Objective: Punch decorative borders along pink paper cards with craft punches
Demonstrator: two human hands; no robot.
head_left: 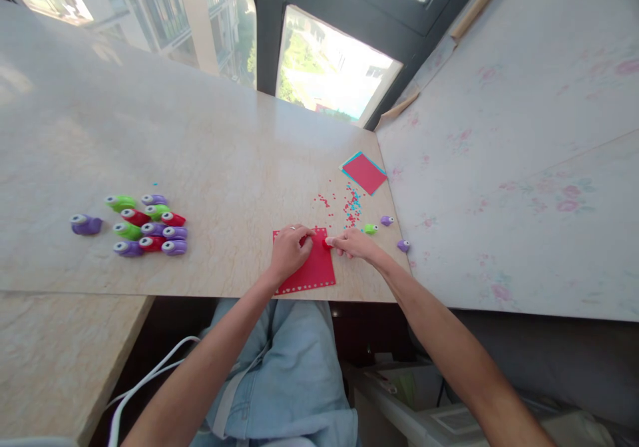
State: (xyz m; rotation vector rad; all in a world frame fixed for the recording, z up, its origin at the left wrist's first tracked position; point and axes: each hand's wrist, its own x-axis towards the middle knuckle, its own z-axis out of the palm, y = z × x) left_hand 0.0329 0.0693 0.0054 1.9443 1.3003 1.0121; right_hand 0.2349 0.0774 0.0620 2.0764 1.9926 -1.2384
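Observation:
A red paper sheet [313, 271] with punched holes along its front edge lies on the marble counter [210, 148] near the front edge. My left hand [289, 249] rests on the sheet's upper left part, fingers curled. My right hand [352, 242] holds a small red punch [327, 241] at the sheet's upper right edge. Red and blue punched bits [349, 206] are scattered just beyond my right hand.
A cluster of green, red and purple punches [147, 226] sits at the left, one purple punch [86, 224] apart from it. A green punch [370, 229] and two purple punches [386, 220] [403, 245] lie by the right wall. Red-on-blue paper squares [365, 172] lie farther back.

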